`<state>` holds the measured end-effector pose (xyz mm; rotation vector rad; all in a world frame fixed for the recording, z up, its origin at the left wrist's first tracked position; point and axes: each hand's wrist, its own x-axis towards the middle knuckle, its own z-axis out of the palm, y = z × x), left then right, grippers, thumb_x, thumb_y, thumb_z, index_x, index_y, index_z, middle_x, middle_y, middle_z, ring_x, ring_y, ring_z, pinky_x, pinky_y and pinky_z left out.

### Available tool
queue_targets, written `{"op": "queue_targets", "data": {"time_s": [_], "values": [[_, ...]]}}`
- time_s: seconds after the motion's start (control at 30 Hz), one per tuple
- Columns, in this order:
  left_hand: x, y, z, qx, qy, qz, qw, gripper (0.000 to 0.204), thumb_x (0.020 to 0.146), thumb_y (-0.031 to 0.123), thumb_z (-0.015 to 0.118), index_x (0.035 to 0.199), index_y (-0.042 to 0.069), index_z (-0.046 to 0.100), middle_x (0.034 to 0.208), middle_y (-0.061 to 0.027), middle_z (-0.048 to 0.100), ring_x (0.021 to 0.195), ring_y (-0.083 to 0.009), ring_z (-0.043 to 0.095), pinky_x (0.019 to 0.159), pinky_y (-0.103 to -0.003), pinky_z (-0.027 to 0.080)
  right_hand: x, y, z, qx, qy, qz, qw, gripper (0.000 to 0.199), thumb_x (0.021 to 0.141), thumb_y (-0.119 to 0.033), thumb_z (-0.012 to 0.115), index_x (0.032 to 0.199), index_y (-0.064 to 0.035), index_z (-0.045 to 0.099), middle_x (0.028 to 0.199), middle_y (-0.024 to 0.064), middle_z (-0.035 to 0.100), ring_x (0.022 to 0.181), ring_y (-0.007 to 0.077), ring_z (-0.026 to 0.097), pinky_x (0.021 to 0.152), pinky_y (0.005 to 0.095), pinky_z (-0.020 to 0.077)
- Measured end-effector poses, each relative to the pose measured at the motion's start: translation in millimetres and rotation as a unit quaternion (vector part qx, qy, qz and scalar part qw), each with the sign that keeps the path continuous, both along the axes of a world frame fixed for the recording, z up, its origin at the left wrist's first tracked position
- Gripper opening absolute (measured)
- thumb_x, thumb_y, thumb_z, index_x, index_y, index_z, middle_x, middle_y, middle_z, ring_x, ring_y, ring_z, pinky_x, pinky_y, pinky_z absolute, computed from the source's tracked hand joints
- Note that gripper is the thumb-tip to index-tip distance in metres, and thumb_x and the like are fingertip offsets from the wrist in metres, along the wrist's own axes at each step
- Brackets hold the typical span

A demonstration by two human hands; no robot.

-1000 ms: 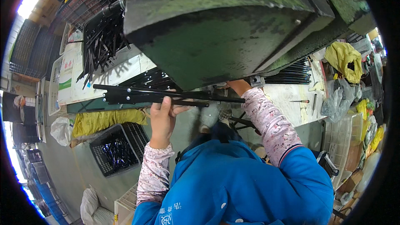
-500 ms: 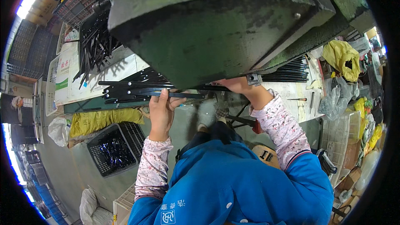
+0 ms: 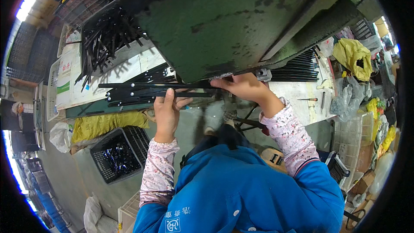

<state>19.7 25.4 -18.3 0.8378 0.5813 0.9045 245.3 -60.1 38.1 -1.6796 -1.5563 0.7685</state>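
My left hand (image 3: 167,111) is closed around a slim black bar (image 3: 196,95), its thumb lying on top. Just beyond that bar runs another long black bar (image 3: 116,86) with a bright round stud; it reaches right to the fingers of my right hand (image 3: 246,88). My right hand pinches its right end beneath the edge of the big green machine (image 3: 215,39). The machine's overhang hides part of the right fingertips. A small metal block (image 3: 263,75) sits beside my right hand. Behind my left hand lie several studded black bars (image 3: 148,77) on the bench.
Loose black bars (image 3: 105,39) fill a container at the far left. Neatly lined black bars (image 3: 299,70) lie on the right worktop, near a screwdriver (image 3: 308,99). A black crate (image 3: 114,155) of dark parts stands on the floor, left. Yellow sacking (image 3: 108,126) edges the bench.
My right hand has shifted slightly left and shows more clearly below the machine edge. The long bar has slid a little left. My left hand stays nearly in place.
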Motion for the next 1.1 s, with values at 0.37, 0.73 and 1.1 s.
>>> {"op": "queue_targets", "data": {"time_s": [0.37,0.73,1.1], "values": [[2,-5,-6,-0.042,-0.005,0.013,0.999,0.033,0.097,0.023,0.054,0.104,-0.009,0.052,0.107,-0.0265,0.062,0.078,-0.0296,0.07,0.064,-0.033,0.062,13,-5,-44,0.163,-0.109,-0.073,0.978,0.036,0.086,-0.036,0.067,0.107,-0.0071,0.066,0.106,0.0139,0.067,0.101,0.0312,0.062,0.088,0.0414,0.0472],[26,-30,2,-0.058,-0.013,-0.054,0.997,0.03,0.095,0.015,0.057,0.108,-0.011,0.051,0.104,-0.0219,0.062,0.089,-0.0325,0.068,0.075,-0.036,0.06,50,15,-166,0.053,-0.33,-0.108,0.936,0.03,0.087,-0.019,0.063,0.112,-0.0033,0.063,0.111,0.0156,0.065,0.106,0.0329,0.06,0.091,0.0415,0.0458],[42,-12,15,-0.042,-0.082,-0.031,0.995,0.032,0.095,0.013,0.057,0.116,-0.007,0.043,0.106,-0.0232,0.063,0.091,-0.0303,0.068,0.078,-0.038,0.06,40,24,-161,0.148,-0.153,-0.147,0.966,0.026,0.088,-0.011,0.056,0.111,0.0,0.062,0.11,0.0171,0.064,0.104,0.0329,0.059,0.086,0.0386,0.0468]]}}
